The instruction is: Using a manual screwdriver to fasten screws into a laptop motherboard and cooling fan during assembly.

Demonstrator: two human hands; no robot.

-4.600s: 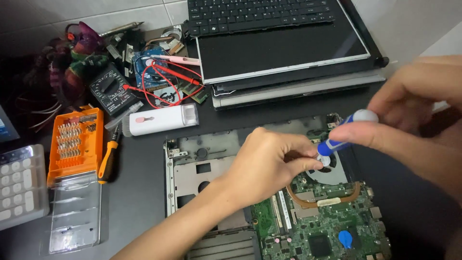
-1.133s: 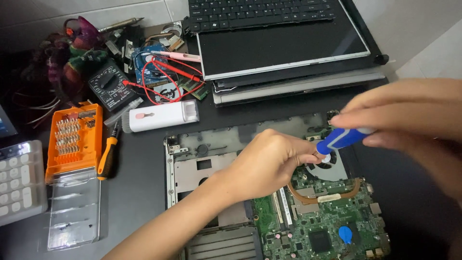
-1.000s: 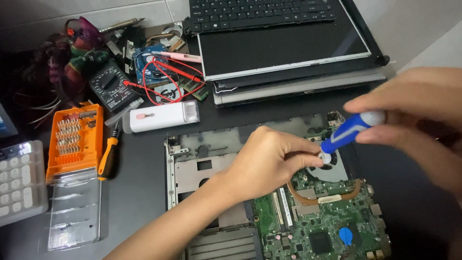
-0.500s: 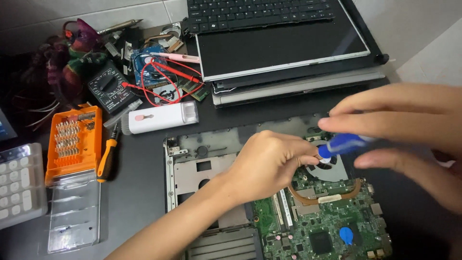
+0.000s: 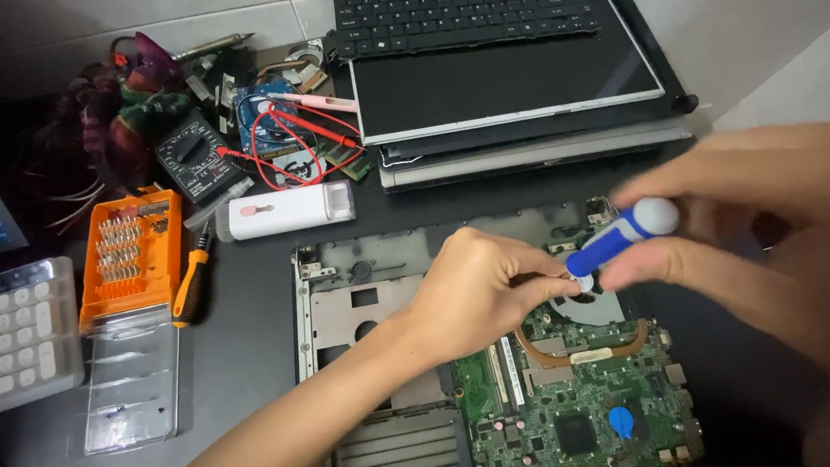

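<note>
An opened laptop base (image 5: 346,303) lies in front of me with its green motherboard (image 5: 588,406) and cooling fan (image 5: 596,307) exposed. My right hand (image 5: 735,225) grips a blue-and-white screwdriver (image 5: 618,238), tilted with its tip down at the fan's upper left edge. My left hand (image 5: 475,290) rests on the base beside the fan, its fingertips pinched around the screwdriver's shaft near the tip. The screw itself is hidden by my fingers.
Behind the base lie a detached screen panel (image 5: 510,78), a keyboard (image 5: 467,22) and a lid. To the left are an orange bit set (image 5: 130,255), an orange-handled screwdriver (image 5: 192,285), a white case (image 5: 290,210), a multimeter (image 5: 194,160) with red leads, and a white keypad (image 5: 35,333).
My right hand has kept shifting its grip on the screwdriver, whose handle has swung between flatter and steeper tilts. My left hand and the laptop base have stayed put.
</note>
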